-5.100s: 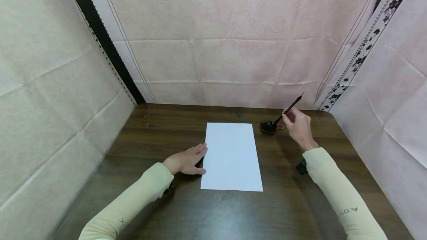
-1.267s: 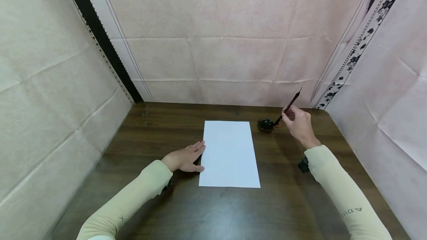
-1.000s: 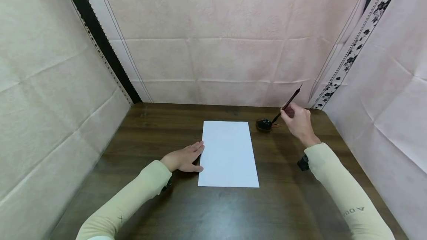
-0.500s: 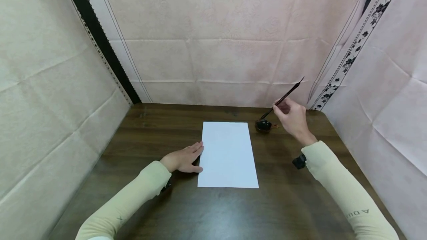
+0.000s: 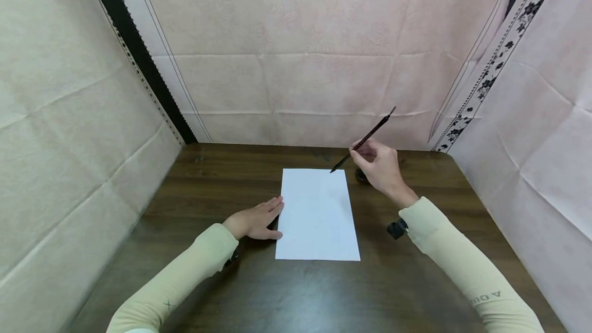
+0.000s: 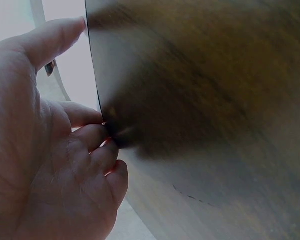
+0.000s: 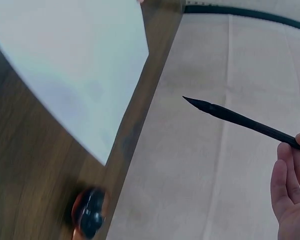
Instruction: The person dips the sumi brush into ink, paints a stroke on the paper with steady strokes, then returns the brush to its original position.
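Observation:
A blank white sheet of paper [image 5: 316, 220] lies upright on the table. Along its left edge rests my left hand [image 5: 256, 219], palm down, thumb and fingertips touching the paper's border. My right hand [image 5: 381, 168] pinches a dark-handled calligraphy brush [image 5: 373, 130] between thumb and fingers. Its black pointed tip appears over the sheet's top right part in the head view; the right wrist view shows the brush [image 7: 240, 119] held clear of the paper. Partly hidden behind the right hand sits a small dark ink pot [image 5: 361, 176], seen better as the glossy ink pot [image 7: 89, 212] from the right wrist.
The brown wooden table [image 5: 296, 297] carries the sheet and pot. Pale cloth walls stand around it: a back cloth [image 5: 296, 81], a left cloth [image 5: 83, 132] and a right cloth [image 5: 541, 132] with a floral band. The ink pot stands close to the paper's right edge.
The right hand has carried the brush from the ink pot leftward, so its tip now hangs over the sheet's top right. The left hand has stayed at the paper's edge.

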A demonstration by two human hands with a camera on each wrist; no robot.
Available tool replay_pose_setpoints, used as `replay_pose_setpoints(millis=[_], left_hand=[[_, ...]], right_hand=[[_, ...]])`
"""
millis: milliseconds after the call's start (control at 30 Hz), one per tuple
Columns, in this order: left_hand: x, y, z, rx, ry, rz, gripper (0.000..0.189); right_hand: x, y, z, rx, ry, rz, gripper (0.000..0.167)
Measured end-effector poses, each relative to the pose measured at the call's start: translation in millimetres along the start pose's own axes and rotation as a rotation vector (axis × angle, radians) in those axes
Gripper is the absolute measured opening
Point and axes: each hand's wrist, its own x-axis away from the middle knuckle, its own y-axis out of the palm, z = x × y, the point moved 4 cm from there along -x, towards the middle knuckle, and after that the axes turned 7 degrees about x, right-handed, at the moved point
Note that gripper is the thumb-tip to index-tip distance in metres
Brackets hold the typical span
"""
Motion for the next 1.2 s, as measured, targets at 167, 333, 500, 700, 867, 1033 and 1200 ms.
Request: replay_pose_setpoints(millis=[167, 333, 500, 700, 867, 1033, 1200], left_hand=[[-0.8, 1.2, -1.6, -0.005, 0.003, 0.001, 0.093], [-0.5, 0.5, -2.0, -0.008, 0.003, 0.005, 0.093], [-1.3, 0.2, -3.5, -0.01, -0.001, 0.011, 0.093], [-3.2, 1.2, -4.6, -0.013, 0.004, 0.005, 0.093], [-4.1, 1.3, -5.2, -0.013, -0.001, 0.005, 0.094], [-4.0, 1.9, -5.6, -0.012, -0.01, 0.008, 0.094], [-4.5, 2.5, -6.3, -0.012, -0.014, 0.011, 0.094]], right_hand=[[1.4, 14.4, -13.1, -0.044, -0.021, -0.019, 0.01], [4.3, 27.4, -22.8, -0.073, -0.021, -0.05, 0.01], [7.5, 39.4, -30.1, -0.098, -0.03, -0.082, 0.012], [13.3, 51.7, -38.5, -0.096, -0.037, -0.118, 0.012], [18.8, 61.7, -43.0, -0.084, -0.05, -0.129, 0.011], [25.7, 72.7, -42.4, -0.086, -0.046, -0.149, 0.012], [33.8, 82.6, -39.6, -0.096, -0.021, -0.169, 0.012]])
